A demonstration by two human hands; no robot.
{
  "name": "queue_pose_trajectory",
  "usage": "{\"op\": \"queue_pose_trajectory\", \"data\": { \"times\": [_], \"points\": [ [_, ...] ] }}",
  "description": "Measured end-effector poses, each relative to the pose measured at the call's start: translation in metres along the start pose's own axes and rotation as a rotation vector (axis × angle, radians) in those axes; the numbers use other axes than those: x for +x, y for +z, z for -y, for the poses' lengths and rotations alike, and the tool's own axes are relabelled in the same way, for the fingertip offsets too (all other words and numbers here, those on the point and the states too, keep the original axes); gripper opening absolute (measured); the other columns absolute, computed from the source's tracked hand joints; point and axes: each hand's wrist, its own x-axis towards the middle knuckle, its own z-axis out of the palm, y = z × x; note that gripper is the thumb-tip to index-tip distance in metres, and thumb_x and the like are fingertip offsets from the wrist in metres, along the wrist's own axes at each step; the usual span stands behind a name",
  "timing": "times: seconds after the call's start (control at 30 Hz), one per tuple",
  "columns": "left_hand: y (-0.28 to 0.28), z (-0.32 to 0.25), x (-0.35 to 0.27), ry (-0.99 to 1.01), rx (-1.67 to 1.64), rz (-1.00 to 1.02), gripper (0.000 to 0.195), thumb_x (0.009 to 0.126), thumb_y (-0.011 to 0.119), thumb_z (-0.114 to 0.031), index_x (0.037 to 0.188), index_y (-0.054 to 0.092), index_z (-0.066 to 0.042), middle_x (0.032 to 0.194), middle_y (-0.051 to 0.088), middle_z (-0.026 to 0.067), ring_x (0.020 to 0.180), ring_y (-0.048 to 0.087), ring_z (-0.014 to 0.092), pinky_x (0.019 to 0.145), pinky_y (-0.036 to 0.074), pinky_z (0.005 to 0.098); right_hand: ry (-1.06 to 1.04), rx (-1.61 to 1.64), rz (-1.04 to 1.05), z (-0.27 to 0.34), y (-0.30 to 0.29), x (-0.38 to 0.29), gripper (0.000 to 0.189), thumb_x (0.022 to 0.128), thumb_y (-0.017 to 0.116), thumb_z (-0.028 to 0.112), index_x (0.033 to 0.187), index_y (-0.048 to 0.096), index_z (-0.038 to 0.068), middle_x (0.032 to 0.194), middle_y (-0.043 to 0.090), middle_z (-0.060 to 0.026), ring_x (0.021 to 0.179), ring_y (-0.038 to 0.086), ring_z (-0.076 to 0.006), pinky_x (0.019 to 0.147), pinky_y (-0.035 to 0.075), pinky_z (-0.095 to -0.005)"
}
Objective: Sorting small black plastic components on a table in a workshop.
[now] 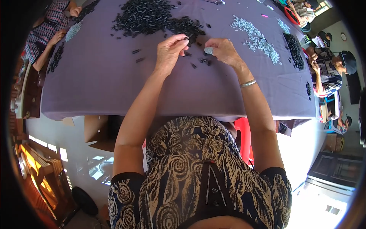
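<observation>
My left hand (171, 53) pinches a small black plastic piece (186, 38) between thumb and fingertips, above the purple tablecloth (183, 94). To its right, my right hand (224, 51) is curled around a small silvery-grey piece (209, 50); what it is exactly cannot be made out. Several loose black pieces (203, 60) lie on the cloth between and below the hands. Beyond my left hand spreads a large heap of short black plastic pieces (143, 17), with a smaller heap (186, 27) joined to its right. A scattered pile of small silvery pieces (257, 40) lies right of my right hand.
A person (47, 33) sits at the table's left edge by another silvery pile (73, 31). On the right, another person (326, 67) works beside a black pile (294, 51). A red basin (292, 16) stands at the far right. An open cardboard box (97, 128) is under the table.
</observation>
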Motion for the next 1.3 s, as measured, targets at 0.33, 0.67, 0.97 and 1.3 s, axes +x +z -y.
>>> {"op": "queue_pose_trajectory", "data": {
  "times": [0.33,0.67,0.97,1.3],
  "points": [
    [0.000,0.002,-0.002,0.036,0.013,0.039,0.024,0.080,0.068,-0.009,0.101,0.063,0.002,0.085,0.063,0.0050,0.068,0.058,0.010,0.057,0.045,0.0211,0.109,0.171,-0.102,-0.031,-0.082,-0.023,0.013,0.079,0.057,0.007,0.087,0.066,0.004,0.068,0.054,0.0025,0.058,0.046,-0.0044,0.048,0.038,-0.0190],
    [0.006,-0.006,-0.008,-0.002,0.030,0.051,0.021,0.082,0.065,-0.005,0.101,0.063,0.002,0.081,0.062,0.0061,0.064,0.056,0.010,0.058,0.044,0.0226,0.218,0.210,-0.152,-0.072,-0.074,-0.033,0.013,0.077,0.064,0.014,0.085,0.067,0.005,0.064,0.053,0.0009,0.053,0.046,-0.0070,0.046,0.039,-0.0238],
    [0.002,-0.004,-0.010,-0.017,0.006,0.068,0.021,0.082,0.065,-0.006,0.102,0.062,0.002,0.084,0.064,0.0080,0.068,0.059,0.012,0.059,0.046,0.0232,0.240,0.086,-0.212,-0.042,-0.040,0.015,0.018,0.077,0.057,0.005,0.092,0.067,0.005,0.070,0.060,-0.0021,0.055,0.054,-0.0089,0.048,0.046,-0.0244],
    [0.006,-0.004,-0.009,0.009,-0.012,0.106,0.018,0.082,0.064,-0.007,0.099,0.063,0.001,0.081,0.063,0.0054,0.067,0.058,0.011,0.060,0.046,0.0230,0.348,-0.282,-0.147,-0.045,-0.024,0.053,0.018,0.073,0.068,0.019,0.088,0.068,0.008,0.078,0.067,-0.0119,0.074,0.066,-0.0234,0.071,0.054,-0.0331]
  ]
}}
